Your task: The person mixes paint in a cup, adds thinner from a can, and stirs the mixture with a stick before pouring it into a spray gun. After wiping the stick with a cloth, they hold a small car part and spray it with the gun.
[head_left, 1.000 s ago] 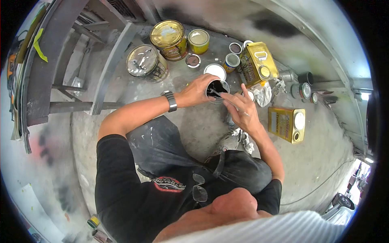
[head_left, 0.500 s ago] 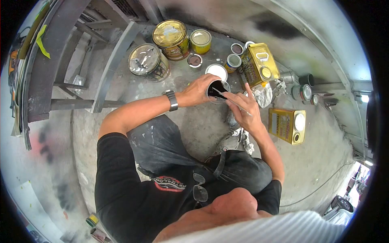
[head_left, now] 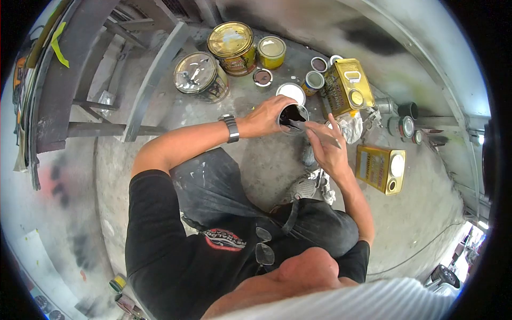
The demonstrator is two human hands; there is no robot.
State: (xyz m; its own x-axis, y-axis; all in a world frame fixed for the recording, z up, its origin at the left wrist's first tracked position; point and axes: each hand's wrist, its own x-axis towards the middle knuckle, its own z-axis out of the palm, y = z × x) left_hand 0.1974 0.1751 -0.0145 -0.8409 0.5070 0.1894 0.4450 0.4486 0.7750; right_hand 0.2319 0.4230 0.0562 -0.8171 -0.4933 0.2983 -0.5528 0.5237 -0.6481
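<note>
My left hand (head_left: 262,117), with a watch (head_left: 230,128) at its wrist, is closed around a clear cup (head_left: 288,129). Dark, nearly black paint (head_left: 289,113) lies inside, and the cup tilts so its mouth faces me. A flat grey mixing stick (head_left: 326,137) is pinched in my right hand (head_left: 329,156), its lower end inside the cup at the right. The index finger of that hand points up and away. Just behind the cup is a round white lid or open can (head_left: 291,93).
Paint cans (head_left: 199,74) and a large gold-lidded can (head_left: 230,40) stand at the back left. A tall rectangular tin (head_left: 346,85) stands behind my right hand, another tin (head_left: 381,168) to its right. A wooden frame (head_left: 154,85) rises at left. White rags (head_left: 351,128) lie nearby.
The mixing stick has turned, showing its broad face instead of its thin edge. The cup's mouth shows more of the paint. The whole view has shifted slightly.
</note>
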